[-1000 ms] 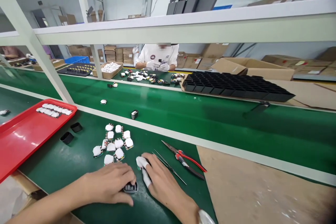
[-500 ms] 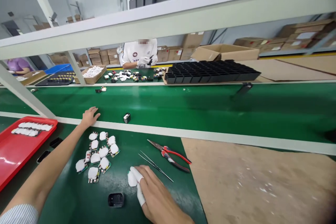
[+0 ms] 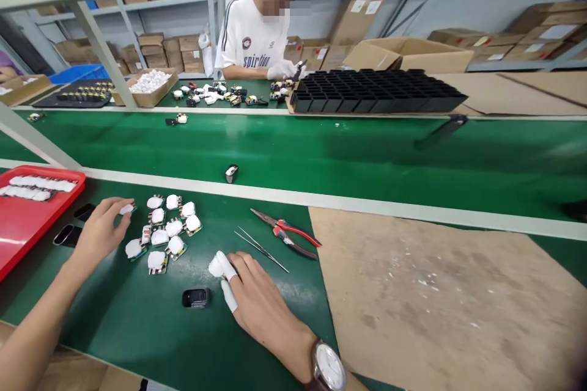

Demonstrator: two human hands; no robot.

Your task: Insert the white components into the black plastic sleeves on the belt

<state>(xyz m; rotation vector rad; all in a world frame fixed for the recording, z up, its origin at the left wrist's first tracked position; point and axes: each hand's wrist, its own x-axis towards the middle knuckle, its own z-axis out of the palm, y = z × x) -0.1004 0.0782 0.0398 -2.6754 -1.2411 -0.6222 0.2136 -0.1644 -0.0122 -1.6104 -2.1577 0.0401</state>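
Note:
My left hand (image 3: 103, 226) is left of a group of several white-topped circuit boards (image 3: 173, 228), its fingertips around a small white-topped piece (image 3: 127, 209). My right hand (image 3: 257, 293), with white covers on the thumb and index finger, pinches another white-topped board (image 3: 216, 266) at the mat. An open black housing (image 3: 195, 298) lies to the left of that hand. Beyond it are steel tweezers (image 3: 261, 249) and red-handled pliers (image 3: 287, 233). Two more black housings (image 3: 67, 235) sit beside my left hand, one partly hidden.
A red tray (image 3: 41, 220) with white-topped boards stands at the left. Brown cardboard (image 3: 440, 293) covers the right. Behind a pale rail, the green belt (image 3: 367, 159) carries a black housing (image 3: 232, 173). Across it, a person (image 3: 257, 36) works beside black cases (image 3: 376, 93).
My left hand has come back from the belt's edge to the near mat and now has a white-topped piece at its fingertips. My right hand stays on its board; the view has tilted down.

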